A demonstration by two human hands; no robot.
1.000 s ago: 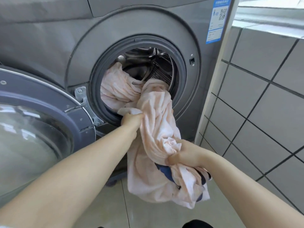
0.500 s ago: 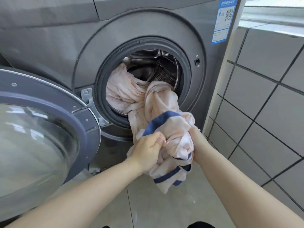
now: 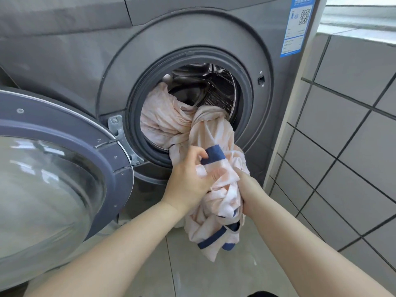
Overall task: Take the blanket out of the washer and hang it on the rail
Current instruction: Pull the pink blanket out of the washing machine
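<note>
Both hands (image 3: 218, 185) grip the blanket (image 3: 216, 133) — half out of the washer (image 3: 85, 61).

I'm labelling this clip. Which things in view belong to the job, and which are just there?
Job: blanket, left hand, right hand, washer, drum, open door.
Just there: blue sticker, tiled wall, floor.
</note>
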